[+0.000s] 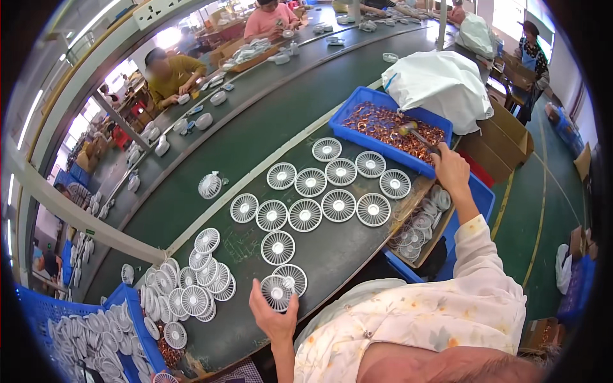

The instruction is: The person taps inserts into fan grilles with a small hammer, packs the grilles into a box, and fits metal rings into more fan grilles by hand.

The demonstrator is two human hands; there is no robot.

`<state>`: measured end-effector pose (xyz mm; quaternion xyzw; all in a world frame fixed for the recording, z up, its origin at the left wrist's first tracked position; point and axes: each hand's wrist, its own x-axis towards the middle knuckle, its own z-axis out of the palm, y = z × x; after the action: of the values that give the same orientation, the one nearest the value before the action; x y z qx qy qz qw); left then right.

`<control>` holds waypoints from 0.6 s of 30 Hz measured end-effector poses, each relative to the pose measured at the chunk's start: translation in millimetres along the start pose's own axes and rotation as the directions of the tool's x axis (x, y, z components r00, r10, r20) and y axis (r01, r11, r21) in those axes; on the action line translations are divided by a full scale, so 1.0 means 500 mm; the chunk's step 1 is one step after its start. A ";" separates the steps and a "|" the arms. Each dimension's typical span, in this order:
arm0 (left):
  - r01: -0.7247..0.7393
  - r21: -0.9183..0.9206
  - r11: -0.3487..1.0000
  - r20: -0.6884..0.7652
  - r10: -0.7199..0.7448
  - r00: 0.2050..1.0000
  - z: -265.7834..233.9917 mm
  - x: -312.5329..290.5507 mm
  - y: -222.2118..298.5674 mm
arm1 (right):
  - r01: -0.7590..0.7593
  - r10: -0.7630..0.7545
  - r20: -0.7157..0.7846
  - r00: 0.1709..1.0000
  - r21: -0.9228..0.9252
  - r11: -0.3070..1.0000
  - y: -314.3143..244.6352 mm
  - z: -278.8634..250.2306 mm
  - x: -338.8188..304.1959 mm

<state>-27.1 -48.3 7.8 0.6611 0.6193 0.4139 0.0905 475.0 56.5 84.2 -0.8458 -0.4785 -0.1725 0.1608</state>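
Left hand and right hand at a table. The left hand pinches a white grille by its rim, thumb on one side and fingers on the other, probably to spare the thin ribs; it overlaps a second grille near the table's front edge, and whether it is lifted clear cannot be told. The right hand grips the handle of a yellow-headed tool, whose head lies over copper parts in a blue tray. Flat grilles lie in loose rows between the two hands, mostly apart with hubs upward, an arrangement that seems to leave each hub accessible. A heaped pile crowds the table's left end, beside a blue bin of more grilles. A white sack bulges at the tray's far corner and may hinder reaching there; a carton of discs stands below the near edge. Beyond the table, a lone housing sits on the green belt, and co-workers sit farther off.
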 end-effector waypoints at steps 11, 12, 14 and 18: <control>-0.089 0.175 0.981 0.159 0.061 0.985 0.053 0.039 0.026 | 0.454 -0.559 -0.047 0.828 0.641 0.619 -0.222 0.026 -0.155; -0.108 0.189 0.976 0.154 0.080 0.985 0.049 0.044 0.042 | 0.479 -0.583 -0.044 0.811 0.622 0.619 -0.236 0.035 -0.178; -0.101 0.143 0.985 0.147 0.080 0.986 0.047 0.051 0.051 | 0.518 -0.620 -0.015 0.785 0.564 0.643 -0.247 0.066 -0.212; -0.124 0.107 0.987 0.024 0.122 0.992 0.055 0.115 0.062 | 0.481 -0.589 -0.032 0.808 0.613 0.626 -0.244 0.079 -0.220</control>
<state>7.8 7.3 34.6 0.7055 0.5982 0.3785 0.0343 322.0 50.4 13.0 -0.5811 -0.7494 0.0197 0.3167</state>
